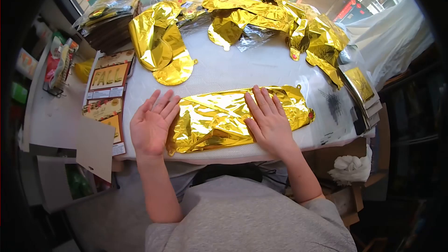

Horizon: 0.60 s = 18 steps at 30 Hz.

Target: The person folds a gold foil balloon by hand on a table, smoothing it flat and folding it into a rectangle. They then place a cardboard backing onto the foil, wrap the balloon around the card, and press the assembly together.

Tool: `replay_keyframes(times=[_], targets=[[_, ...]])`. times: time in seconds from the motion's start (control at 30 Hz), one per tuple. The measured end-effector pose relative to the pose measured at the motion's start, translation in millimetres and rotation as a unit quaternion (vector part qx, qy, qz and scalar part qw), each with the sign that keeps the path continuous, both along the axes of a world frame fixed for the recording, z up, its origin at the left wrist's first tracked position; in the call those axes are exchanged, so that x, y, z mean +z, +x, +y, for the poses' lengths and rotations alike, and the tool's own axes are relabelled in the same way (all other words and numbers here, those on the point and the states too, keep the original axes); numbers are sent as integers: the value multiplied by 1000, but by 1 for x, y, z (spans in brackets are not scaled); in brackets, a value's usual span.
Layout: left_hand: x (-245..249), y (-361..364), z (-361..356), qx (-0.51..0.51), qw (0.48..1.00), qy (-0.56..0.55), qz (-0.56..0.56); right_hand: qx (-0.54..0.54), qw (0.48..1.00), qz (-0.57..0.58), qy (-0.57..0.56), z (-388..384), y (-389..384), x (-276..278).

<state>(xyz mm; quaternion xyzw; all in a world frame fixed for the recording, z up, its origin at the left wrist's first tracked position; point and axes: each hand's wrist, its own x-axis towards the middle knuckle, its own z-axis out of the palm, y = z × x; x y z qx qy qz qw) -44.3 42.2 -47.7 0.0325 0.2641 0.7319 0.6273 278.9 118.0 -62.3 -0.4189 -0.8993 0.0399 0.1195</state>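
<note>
A flat, deflated gold foil balloon (219, 116) lies across the near part of the white table (242, 67). My right hand (268, 121) presses flat on its middle, fingers spread. My left hand (151, 123) hovers palm up at the balloon's left end, fingers apart, holding nothing. More gold foil balloons lie further back: one folded piece (161, 46) at the left, a crumpled heap (280, 18) at the back right.
Printed packaging cards, one reading "FALL" (108, 77), lie left of the table. A stack of packaged balloons (109, 14) sits at the back left. Flat packets (361, 88) are piled at the right edge. Cardboard boxes stand below on both sides.
</note>
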Motion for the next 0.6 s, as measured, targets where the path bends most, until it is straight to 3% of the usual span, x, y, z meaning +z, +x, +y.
replay_keyframes(times=[0.03, 0.07, 0.13, 0.17, 0.2, 0.23, 0.27, 0.3, 0.37, 0.4, 0.47, 0.6], targets=[[0, 1, -11, 1, 1000, 1, 3, 0, 1000, 1, -2, 0, 0, 0], [13, 10, -24, 96, 989, 42, 104, 0, 1000, 2, -4, 1, 0, -1], [22, 19, -60, 240, 902, 86, 348, -1, 1000, 0, -6, 1, 0, 1], [22, 22, -83, 286, 822, 87, 484, -1, 1000, -4, -8, 0, 0, 1], [20, 14, -110, 289, 819, 83, 488, 0, 1000, -7, -8, 0, 0, 1], [18, -1, -139, 295, 625, 14, 723, 8, 1000, -3, -11, 0, 0, 1], [27, -7, -150, 271, 370, -59, 887, 1, 1000, -4, -15, 0, 0, 2], [31, -9, -157, 272, 364, -65, 888, -5, 1000, -6, -19, 0, -1, 2], [42, -8, -171, 182, 322, -234, 899, 1, 1000, -10, -20, 0, -1, 0], [35, -12, -178, 183, 319, -241, 898, -1, 1000, -11, -8, 0, -1, -1], [3, -30, -192, 127, 260, -364, 885, -2, 1000, -12, 6, 1, -1, -2], [-35, -55, -210, 112, 278, -372, 878, -1, 1000, -8, 5, 1, 1, -1]])
